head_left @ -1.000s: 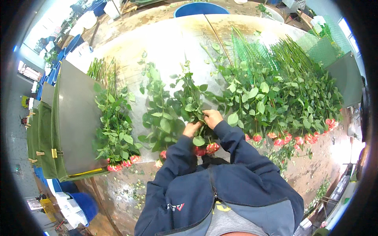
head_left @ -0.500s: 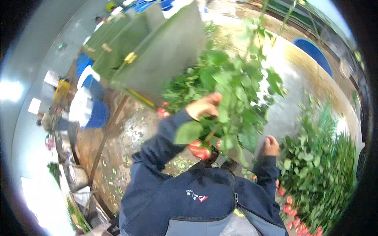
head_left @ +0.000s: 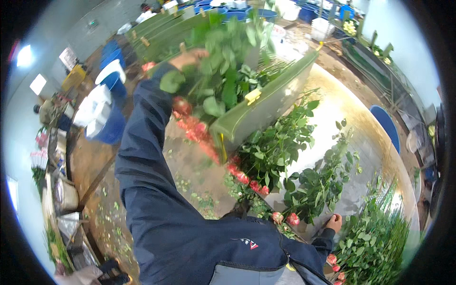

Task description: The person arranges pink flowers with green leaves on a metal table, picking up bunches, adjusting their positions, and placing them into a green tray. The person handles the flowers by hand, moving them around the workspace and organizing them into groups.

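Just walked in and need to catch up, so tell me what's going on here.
A person's left hand is holding up leafy rose stems, too blurred to count, on the left side of a green-edged panel. The right hand is low at the table, fingers curled, with nothing visible in it. More roses lie there: one bunch beside the panel, a smaller group in the middle and a large pile on the right.
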Available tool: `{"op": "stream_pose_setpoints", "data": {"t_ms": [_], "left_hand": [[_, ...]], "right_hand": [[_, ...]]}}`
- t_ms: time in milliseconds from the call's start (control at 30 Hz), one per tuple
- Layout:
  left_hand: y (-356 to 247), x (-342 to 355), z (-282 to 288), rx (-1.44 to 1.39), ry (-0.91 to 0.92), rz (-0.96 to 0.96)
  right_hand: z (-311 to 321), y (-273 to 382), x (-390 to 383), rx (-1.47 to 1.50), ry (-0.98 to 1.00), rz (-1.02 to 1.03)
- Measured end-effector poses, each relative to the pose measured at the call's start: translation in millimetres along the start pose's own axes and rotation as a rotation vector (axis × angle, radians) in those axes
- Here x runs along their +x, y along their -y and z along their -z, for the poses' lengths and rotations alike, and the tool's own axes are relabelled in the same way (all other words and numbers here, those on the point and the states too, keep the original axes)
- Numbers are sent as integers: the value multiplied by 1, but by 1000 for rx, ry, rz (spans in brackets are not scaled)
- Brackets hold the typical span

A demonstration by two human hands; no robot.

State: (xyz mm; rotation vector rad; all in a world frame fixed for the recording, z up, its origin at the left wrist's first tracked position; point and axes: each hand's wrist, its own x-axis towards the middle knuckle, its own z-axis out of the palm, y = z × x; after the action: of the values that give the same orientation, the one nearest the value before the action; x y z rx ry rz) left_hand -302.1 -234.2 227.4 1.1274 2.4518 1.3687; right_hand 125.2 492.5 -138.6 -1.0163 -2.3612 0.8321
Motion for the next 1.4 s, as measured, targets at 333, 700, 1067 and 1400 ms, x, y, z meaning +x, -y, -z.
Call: {"op": "stream_pose_setpoints", "data": {"t_ms": [333,700,1067,1400], "left_hand": [[100,-40,-34,278,77,621],[-239,-39,-172,493,-1240,-61],[-196,89,-769,-956,155,766],[-243,155,-915,-1443,578,459]], "right_hand": [[122,55,0,-145,-229,84],[106,-17,14,-99,78,-63],[129,18,-5,1117,99,-199],[230,-54,14,920,344,-193]]}}
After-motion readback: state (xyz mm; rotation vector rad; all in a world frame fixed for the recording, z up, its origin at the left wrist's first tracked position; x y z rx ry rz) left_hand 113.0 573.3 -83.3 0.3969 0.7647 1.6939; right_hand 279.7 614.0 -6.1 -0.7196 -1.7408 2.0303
